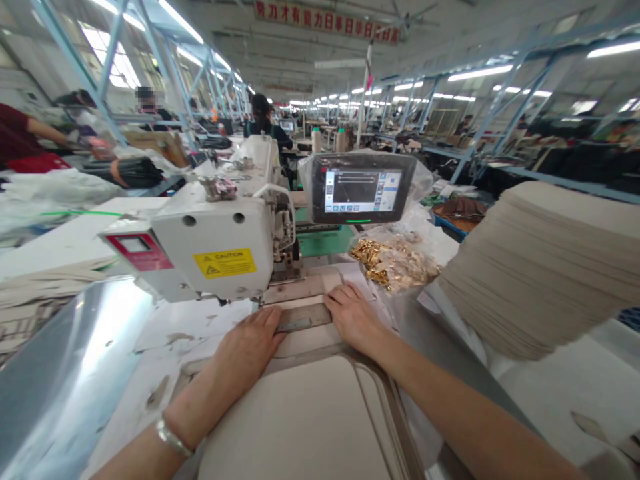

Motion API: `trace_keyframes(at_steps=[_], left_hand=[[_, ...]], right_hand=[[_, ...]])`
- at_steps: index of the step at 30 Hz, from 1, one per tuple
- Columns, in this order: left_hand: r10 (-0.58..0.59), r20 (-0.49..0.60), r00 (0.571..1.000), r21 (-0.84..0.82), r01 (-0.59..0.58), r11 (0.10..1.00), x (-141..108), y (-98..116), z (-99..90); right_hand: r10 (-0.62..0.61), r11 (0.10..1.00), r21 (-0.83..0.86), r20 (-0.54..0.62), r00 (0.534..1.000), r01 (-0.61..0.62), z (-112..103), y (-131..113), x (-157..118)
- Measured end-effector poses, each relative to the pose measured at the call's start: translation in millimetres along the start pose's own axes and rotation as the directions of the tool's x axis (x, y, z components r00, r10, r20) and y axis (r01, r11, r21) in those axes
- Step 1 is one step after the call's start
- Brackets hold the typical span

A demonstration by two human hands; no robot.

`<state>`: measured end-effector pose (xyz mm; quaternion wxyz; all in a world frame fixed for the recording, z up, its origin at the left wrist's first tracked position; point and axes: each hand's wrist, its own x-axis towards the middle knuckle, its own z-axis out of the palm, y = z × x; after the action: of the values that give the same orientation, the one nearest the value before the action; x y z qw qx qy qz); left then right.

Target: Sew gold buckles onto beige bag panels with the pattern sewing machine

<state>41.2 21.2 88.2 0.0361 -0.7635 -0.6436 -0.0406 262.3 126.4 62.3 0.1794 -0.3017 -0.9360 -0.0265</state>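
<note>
My left hand [247, 350] lies flat on a beige sewing template [295, 420], with a metal bangle on its wrist. My right hand [353, 317] rests on the template's far part, fingers spread, close to the needle area of a white industrial sewing machine [215, 243]. Between my hands, a narrow metal strip [294, 325] sits in the template. Neither hand grips anything. The machine head hides the needle from this view. To my right stands a tall stack of beige cut panels [545, 267].
A touchscreen control panel [363, 188] stands behind the machine, above a clear bag of gold metal fittings [393, 263]. Shiny plastic sheeting [65, 360] covers the table's left side. Co-workers sit at rows of stations along the long factory hall.
</note>
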Motion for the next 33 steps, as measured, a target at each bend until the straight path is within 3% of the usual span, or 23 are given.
trace_keyframes(at_steps=[5,10,20,26,33], left_hand=[[0.004,-0.086,0.996,0.109,0.005,0.994,-6.3,-3.9,14.7],[0.015,-0.166,0.986,0.158,0.012,0.987,-7.5,-8.8,25.0],[-0.013,-0.048,0.999,0.181,0.021,0.983,-5.7,-3.4,4.7],[-0.04,-0.007,0.999,0.169,0.041,0.985,-6.2,-2.6,-0.4],[-0.124,0.079,0.989,0.177,0.109,0.978,-16.2,-16.5,-10.1]], right_hand=[[0.013,1.0,0.011,-0.006,1.0,-0.013,1.5,-1.1,0.4],[0.032,0.991,0.134,-0.079,0.996,-0.021,3.5,2.0,-2.4],[0.024,0.956,0.29,-0.195,0.981,0.035,5.4,11.0,-6.5],[0.038,0.945,0.325,-0.153,0.987,0.014,3.1,12.8,-6.6],[0.001,0.951,0.308,-0.09,0.996,0.027,2.5,-5.0,6.3]])
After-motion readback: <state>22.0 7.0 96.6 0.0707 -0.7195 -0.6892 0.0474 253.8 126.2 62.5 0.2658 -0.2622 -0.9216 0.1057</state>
